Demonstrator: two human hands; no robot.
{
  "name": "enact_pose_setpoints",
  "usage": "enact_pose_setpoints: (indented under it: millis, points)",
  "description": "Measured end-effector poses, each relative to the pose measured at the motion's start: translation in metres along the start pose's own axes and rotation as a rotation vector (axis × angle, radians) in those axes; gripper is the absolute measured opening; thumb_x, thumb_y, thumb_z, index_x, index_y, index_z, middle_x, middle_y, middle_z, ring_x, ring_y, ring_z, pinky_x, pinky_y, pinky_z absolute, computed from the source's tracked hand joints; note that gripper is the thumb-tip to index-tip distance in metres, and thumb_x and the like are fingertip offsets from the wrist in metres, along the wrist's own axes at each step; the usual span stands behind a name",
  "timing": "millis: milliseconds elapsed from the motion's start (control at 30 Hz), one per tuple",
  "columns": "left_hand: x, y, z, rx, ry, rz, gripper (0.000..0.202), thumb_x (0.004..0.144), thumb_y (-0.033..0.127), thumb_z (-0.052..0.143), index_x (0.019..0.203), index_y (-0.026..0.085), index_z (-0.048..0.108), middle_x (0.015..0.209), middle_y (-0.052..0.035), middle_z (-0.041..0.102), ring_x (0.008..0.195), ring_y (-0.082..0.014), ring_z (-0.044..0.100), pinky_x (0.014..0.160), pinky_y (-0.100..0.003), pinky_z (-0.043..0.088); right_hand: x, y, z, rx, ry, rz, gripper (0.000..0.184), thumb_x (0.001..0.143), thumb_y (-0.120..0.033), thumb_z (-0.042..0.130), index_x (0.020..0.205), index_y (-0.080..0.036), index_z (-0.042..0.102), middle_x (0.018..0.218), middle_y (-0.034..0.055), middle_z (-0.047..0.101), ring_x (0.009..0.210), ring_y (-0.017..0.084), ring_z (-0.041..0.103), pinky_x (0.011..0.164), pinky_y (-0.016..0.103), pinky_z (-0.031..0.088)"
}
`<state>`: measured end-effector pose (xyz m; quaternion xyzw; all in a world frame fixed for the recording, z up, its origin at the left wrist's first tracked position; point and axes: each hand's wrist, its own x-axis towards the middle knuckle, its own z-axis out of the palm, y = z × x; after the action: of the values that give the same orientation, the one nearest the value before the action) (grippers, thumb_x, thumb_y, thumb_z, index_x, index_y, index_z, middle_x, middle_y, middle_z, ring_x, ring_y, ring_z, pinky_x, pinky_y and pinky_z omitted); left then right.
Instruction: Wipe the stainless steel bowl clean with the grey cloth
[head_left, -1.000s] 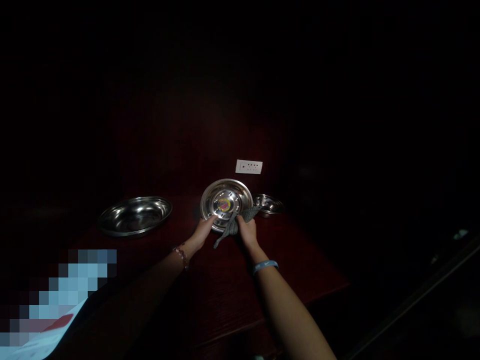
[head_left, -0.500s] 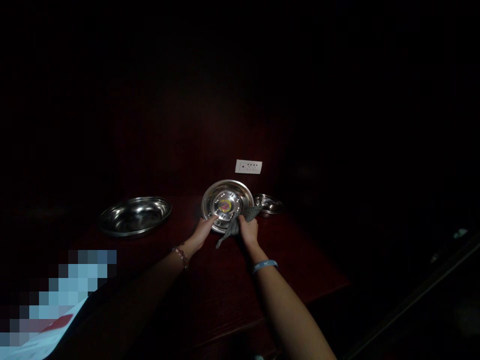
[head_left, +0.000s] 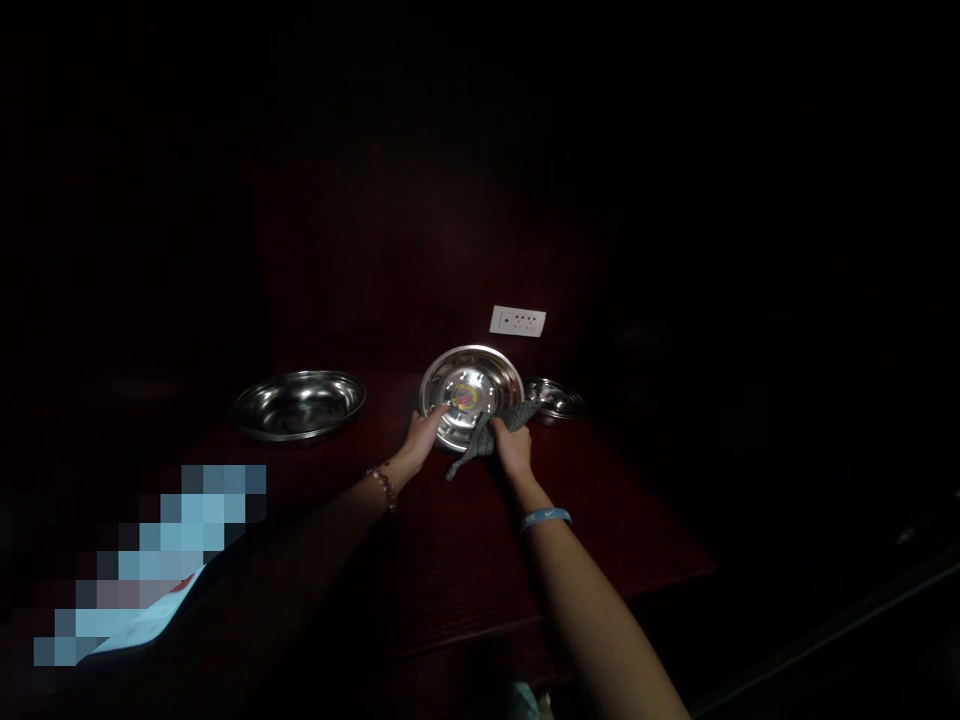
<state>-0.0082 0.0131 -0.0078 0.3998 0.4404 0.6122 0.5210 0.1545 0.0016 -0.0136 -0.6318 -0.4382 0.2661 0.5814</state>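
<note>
A shiny steel bowl (head_left: 472,365) with a yellow and pink sticker on its bottom is tilted towards me above the table. My left hand (head_left: 424,437) grips its lower left rim, thumb inside and the other fingers hidden behind. My right hand (head_left: 513,445) is closed on a grey cloth (head_left: 480,440) at the bowl's lower right rim. The cloth is bunched over the rim, and one end dangles below.
On the dark red table (head_left: 465,560) a larger steel basin (head_left: 300,408) stands to the left. Behind my right hand sits a smaller steel bowl (head_left: 559,400). A white socket panel (head_left: 517,321) is on the wall. A blurred-out bluish item (head_left: 165,560) lies at lower left.
The whole view has shifted, so everything appears slightly further right and higher. Both hands keep their hold on the bowl and cloth, with little other visible movement.
</note>
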Motion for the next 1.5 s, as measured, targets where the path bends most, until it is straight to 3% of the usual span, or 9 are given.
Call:
enact_pose_setpoints:
  millis: [200,433,633,833,1000,1100,1233,1500]
  points:
    - [-0.011,0.012,0.004,-0.014,0.002,-0.064,0.026,0.085,0.025,0.063,0.105,0.010,0.070,0.111,-0.0130,0.076,0.110,-0.0259,0.068,0.102,-0.036,0.049,0.003,0.006,0.004,0.067,-0.057,0.004,0.022,0.069,-0.034,0.064,0.079,-0.016,0.072,0.087,0.0089,0.077,0.092,0.027,0.072,0.078,0.030,0.053]
    - [-0.009,0.009,0.002,-0.133,0.067,-0.068,0.033,0.085,0.034,0.061,0.107,0.011,0.070,0.115,-0.0116,0.075,0.112,-0.0259,0.066,0.101,-0.035,0.048,0.009,0.017,0.010,0.195,-0.090,-0.019,0.022,0.067,-0.035,0.068,0.079,-0.017,0.071,0.081,0.0046,0.077,0.084,0.023,0.072,0.073,0.028,0.054]
    - [-0.014,0.008,0.004,-0.112,-0.019,-0.002,0.040,0.083,0.038,0.063,0.116,0.017,0.066,0.121,-0.0115,0.072,0.114,-0.0264,0.065,0.099,-0.035,0.048,0.009,0.019,0.012,0.316,-0.111,0.021,0.024,0.069,-0.034,0.067,0.086,-0.017,0.071,0.089,0.0056,0.078,0.090,0.023,0.072,0.080,0.029,0.055]
    - [-0.018,0.006,0.013,-0.008,-0.214,0.066,0.038,0.070,0.020,0.071,0.108,0.018,0.071,0.107,-0.0089,0.077,0.117,-0.0270,0.064,0.107,-0.037,0.042,0.003,0.013,0.018,0.489,-0.192,0.065,0.036,0.069,-0.033,0.068,0.102,-0.016,0.069,0.099,0.0057,0.077,0.099,0.024,0.071,0.090,0.034,0.055]
    - [-0.011,-0.004,0.012,-0.016,-0.185,0.048,0.028,0.068,0.022,0.074,0.096,0.018,0.072,0.101,-0.0101,0.077,0.113,-0.0277,0.065,0.105,-0.037,0.043,-0.007,0.009,0.016,0.510,-0.346,0.084,0.041,0.071,-0.035,0.072,0.107,-0.015,0.067,0.105,0.0084,0.076,0.103,0.026,0.069,0.097,0.041,0.053]
    - [-0.004,-0.009,0.007,-0.009,-0.133,-0.009,0.021,0.063,0.025,0.075,0.083,0.017,0.071,0.086,-0.0066,0.077,0.096,-0.0263,0.069,0.097,-0.038,0.048,-0.010,0.010,0.017,0.485,-0.401,0.052,0.042,0.070,-0.037,0.074,0.105,-0.014,0.068,0.108,0.0100,0.076,0.103,0.025,0.069,0.100,0.041,0.050]
    - [0.002,-0.010,0.002,-0.013,-0.092,-0.079,0.013,0.058,0.024,0.072,0.067,0.016,0.068,0.066,-0.0035,0.072,0.075,-0.0221,0.067,0.084,-0.035,0.051,-0.006,0.013,0.019,0.432,-0.365,0.022,0.035,0.068,-0.035,0.074,0.097,-0.016,0.070,0.104,0.0087,0.076,0.100,0.024,0.070,0.097,0.038,0.051]
    - [0.001,-0.008,0.002,-0.009,-0.069,-0.080,0.012,0.054,0.016,0.068,0.066,0.017,0.067,0.063,-0.0019,0.070,0.067,-0.0189,0.064,0.074,-0.031,0.051,0.005,0.015,0.011,0.263,-0.087,0.001,0.020,0.067,-0.031,0.068,0.080,-0.016,0.071,0.090,0.0084,0.078,0.089,0.024,0.073,0.076,0.030,0.055]
